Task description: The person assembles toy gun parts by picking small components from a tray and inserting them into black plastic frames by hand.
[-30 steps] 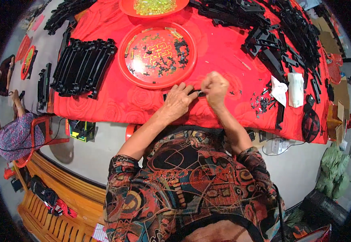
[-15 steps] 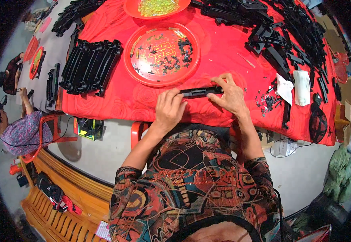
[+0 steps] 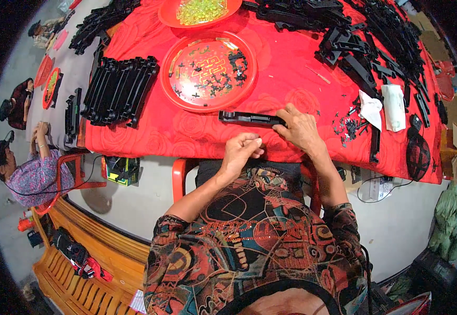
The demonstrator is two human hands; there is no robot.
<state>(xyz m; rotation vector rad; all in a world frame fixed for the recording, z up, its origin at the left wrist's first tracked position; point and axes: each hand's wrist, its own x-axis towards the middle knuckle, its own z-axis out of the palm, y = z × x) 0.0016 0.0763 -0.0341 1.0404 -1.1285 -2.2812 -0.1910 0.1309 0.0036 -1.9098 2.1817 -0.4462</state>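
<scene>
A long, narrow black plastic part (image 3: pixel 250 118) lies crosswise just before me, its left end uncovered. My right hand (image 3: pixel 300 131) grips its right end between thumb and fingers. Nearer the table edge, my left hand (image 3: pixel 243 153) is apart from the part, with thumb and fingers pinched together; whether something small is between them I cannot make out. Beyond the part stands a round red tray (image 3: pixel 207 109) with small black cross-shaped pieces (image 3: pixel 219 84) and a few yellowish strips in it.
Left of the tray, similar black parts (image 3: pixel 118 92) stand in a row. A red bowl (image 3: pixel 161 16) of yellow-green pieces is behind it. Black parts (image 3: pixel 362 71) heap up at right, near a white roll (image 3: pixel 394 107) and scattered small pieces (image 3: pixel 348 126). Another person (image 3: pixel 34 170) sits at left.
My left hand has let go of the black part's left end and drawn back toward me, its fingers closing. The right hand keeps its hold on the other end.
</scene>
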